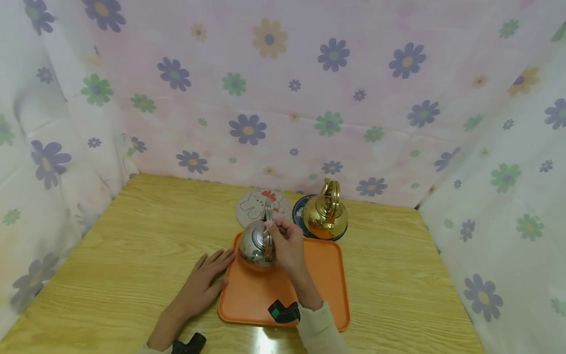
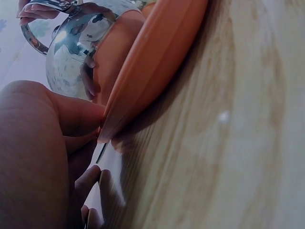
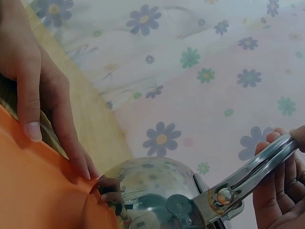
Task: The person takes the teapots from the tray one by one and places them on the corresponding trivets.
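A silver teakettle (image 1: 253,246) is over the far left part of an orange tray (image 1: 320,290). Its raised metal handle (image 3: 252,179) is gripped by my right hand (image 1: 289,246), the fingers curled round it in the right wrist view. My left hand (image 1: 203,282) lies beside the tray's left edge, fingers extended, with fingertips touching the rim in the left wrist view. Whether the kettle's base rests on the tray or hangs just above it, I cannot tell.
Behind the tray lies a round pale mat (image 1: 247,207) with a cartoon animal print. To its right, a gold teakettle (image 1: 318,219) stands on a dark blue round mat (image 1: 297,206). Flower-patterned cloth (image 1: 283,108) surrounds the wooden table (image 1: 398,295) at the back and sides.
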`<move>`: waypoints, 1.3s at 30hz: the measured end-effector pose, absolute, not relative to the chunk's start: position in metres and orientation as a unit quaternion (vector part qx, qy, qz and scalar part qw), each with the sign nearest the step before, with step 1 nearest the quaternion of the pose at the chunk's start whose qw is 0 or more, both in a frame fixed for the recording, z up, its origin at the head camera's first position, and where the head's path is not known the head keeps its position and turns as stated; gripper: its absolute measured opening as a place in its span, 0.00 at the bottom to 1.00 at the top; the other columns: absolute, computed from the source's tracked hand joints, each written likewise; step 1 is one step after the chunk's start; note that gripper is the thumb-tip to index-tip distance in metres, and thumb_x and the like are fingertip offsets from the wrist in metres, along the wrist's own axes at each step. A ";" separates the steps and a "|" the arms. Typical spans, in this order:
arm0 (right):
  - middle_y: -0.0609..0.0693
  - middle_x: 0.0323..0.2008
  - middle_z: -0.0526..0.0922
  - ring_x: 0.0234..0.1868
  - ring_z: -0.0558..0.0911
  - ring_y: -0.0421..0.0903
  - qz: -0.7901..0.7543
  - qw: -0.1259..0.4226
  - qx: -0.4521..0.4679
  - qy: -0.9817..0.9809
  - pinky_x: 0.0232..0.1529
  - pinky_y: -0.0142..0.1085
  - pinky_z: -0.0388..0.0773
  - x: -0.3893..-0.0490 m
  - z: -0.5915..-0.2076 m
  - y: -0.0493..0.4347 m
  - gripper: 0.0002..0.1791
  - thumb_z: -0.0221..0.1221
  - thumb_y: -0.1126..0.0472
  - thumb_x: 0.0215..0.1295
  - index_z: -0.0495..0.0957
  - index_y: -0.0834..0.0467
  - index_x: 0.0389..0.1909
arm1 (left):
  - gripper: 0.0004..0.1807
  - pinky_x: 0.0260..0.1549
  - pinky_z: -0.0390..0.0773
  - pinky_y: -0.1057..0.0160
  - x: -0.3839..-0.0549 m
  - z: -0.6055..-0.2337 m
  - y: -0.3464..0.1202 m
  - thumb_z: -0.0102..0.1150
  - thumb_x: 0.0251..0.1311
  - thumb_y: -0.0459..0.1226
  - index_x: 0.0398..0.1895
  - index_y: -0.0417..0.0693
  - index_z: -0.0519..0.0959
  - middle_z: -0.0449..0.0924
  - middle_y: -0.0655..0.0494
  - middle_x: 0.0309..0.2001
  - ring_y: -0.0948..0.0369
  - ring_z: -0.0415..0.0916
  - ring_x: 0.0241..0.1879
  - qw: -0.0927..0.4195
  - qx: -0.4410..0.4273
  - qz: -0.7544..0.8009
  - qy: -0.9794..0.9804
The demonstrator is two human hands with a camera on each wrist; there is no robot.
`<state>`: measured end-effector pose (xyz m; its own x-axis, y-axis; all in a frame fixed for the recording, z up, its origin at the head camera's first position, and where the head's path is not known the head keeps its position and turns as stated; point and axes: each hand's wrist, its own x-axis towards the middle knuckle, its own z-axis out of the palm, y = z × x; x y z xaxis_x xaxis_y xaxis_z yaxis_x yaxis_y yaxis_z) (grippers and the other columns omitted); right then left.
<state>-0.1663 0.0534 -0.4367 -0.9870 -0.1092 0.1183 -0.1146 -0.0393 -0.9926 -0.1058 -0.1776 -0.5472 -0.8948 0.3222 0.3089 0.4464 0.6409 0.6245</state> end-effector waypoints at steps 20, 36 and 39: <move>0.51 0.29 0.83 0.31 0.81 0.38 0.736 0.031 0.083 -0.671 0.35 0.27 0.78 -0.176 -0.434 0.056 0.15 0.56 0.63 0.76 0.82 0.73 0.45 | 0.29 0.73 0.45 0.39 -0.107 -0.544 -0.173 0.59 0.69 0.39 0.73 0.46 0.72 0.67 0.47 0.74 0.39 0.60 0.74 0.094 -0.219 -0.369 -0.898; 0.46 0.27 0.82 0.22 0.76 0.37 0.740 0.024 0.107 -0.664 0.21 0.29 0.72 -0.181 -0.439 0.054 0.17 0.54 0.62 0.78 0.80 0.75 0.44 | 0.29 0.71 0.47 0.35 -0.109 -0.552 -0.178 0.58 0.70 0.40 0.73 0.46 0.71 0.68 0.49 0.74 0.40 0.60 0.74 0.086 -0.220 -0.364 -0.901; 0.47 0.27 0.82 0.20 0.77 0.37 0.745 0.025 0.112 -0.658 0.20 0.30 0.72 -0.184 -0.439 0.054 0.18 0.54 0.61 0.78 0.80 0.76 0.44 | 0.29 0.71 0.47 0.35 -0.109 -0.552 -0.178 0.58 0.70 0.40 0.73 0.46 0.71 0.68 0.48 0.74 0.40 0.60 0.74 0.091 -0.221 -0.365 -0.900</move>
<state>-0.1842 0.0542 -0.4389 -0.9737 -0.1096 0.1998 -0.1847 -0.1338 -0.9736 -0.1089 -0.1777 -0.5520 -0.8861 0.3309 0.3246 0.4635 0.6362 0.6168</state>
